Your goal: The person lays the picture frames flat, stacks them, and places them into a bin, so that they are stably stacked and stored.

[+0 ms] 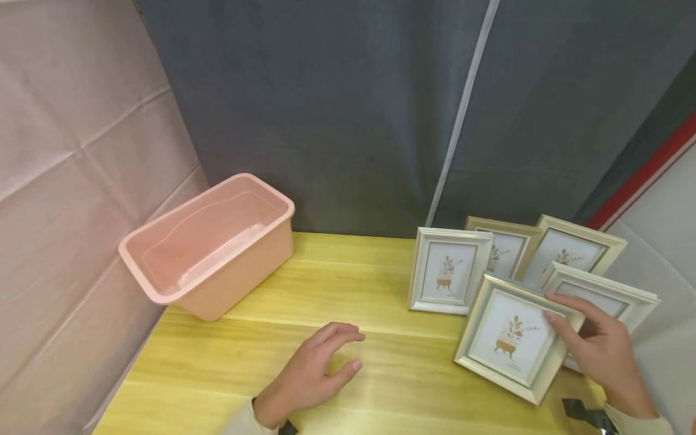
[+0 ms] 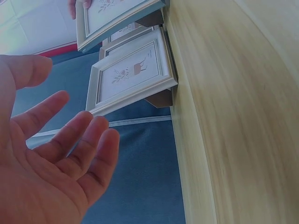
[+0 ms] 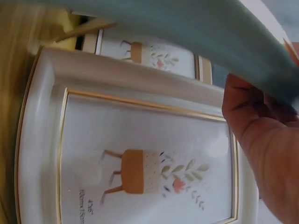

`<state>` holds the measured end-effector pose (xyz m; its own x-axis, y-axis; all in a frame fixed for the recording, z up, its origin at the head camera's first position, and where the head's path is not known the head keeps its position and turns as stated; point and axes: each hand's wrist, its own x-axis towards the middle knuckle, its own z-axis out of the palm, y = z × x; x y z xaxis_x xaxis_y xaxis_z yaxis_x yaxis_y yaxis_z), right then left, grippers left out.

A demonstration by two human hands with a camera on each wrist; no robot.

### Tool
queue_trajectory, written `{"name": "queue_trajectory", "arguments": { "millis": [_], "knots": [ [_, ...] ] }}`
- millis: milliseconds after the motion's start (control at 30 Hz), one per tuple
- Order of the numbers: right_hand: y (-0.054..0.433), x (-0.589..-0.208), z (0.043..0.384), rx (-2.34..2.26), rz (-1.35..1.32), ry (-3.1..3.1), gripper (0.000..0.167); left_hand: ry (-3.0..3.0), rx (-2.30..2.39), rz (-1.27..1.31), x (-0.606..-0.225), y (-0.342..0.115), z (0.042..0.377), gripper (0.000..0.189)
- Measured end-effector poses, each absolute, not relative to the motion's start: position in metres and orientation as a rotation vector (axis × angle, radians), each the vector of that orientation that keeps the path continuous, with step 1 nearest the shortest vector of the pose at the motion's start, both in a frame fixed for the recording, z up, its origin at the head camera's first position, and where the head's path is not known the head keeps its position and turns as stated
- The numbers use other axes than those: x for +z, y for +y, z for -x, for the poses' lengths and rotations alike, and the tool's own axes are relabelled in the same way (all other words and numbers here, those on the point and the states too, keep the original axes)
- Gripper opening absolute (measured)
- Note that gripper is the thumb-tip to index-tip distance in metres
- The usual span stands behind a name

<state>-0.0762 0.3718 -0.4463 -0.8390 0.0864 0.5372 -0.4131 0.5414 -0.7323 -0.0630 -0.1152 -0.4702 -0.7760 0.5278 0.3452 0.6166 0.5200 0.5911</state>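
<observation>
A person's left hand (image 1: 312, 373), fingers apart and holding nothing, hovers over the tabletop (image 1: 228, 362) near its front edge. Toward the right edge, the right hand (image 1: 605, 349) pinches a picture frame (image 1: 508, 347) by its upper right corner, thumb on the front; whether the frame's lower edge touches the wood cannot be told. Just behind that hand stands a white frame (image 1: 631, 296), partly hidden. Farther back, toward the right rear corner, are a second white frame (image 1: 450, 272), a tan frame (image 1: 529, 258) and a pale gold frame (image 1: 603, 234). A pink bin (image 1: 244, 278) sits at the left rear corner, before a dark curtain (image 1: 326, 121). Held by one corner, the frame could swivel and knock its close-set neighbors over; a loosened pinch could drop it.
</observation>
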Motion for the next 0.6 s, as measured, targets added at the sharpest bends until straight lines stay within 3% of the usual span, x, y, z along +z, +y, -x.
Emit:
{"name": "queue_trajectory", "arguments": {
  "millis": [267, 600],
  "knots": [
    [0.354, -0.435, 0.070, 1.277, -0.231, -2.266, 0.047, -2.604, -1.148, 1.010, -0.471, -0.113, 0.065, 0.039],
    [0.333, -0.437, 0.073, 1.324, -0.507, -2.148, 0.052, -2.604, -1.261, 1.000, -0.471, -0.110, 0.066, 0.040]
  ]
}}
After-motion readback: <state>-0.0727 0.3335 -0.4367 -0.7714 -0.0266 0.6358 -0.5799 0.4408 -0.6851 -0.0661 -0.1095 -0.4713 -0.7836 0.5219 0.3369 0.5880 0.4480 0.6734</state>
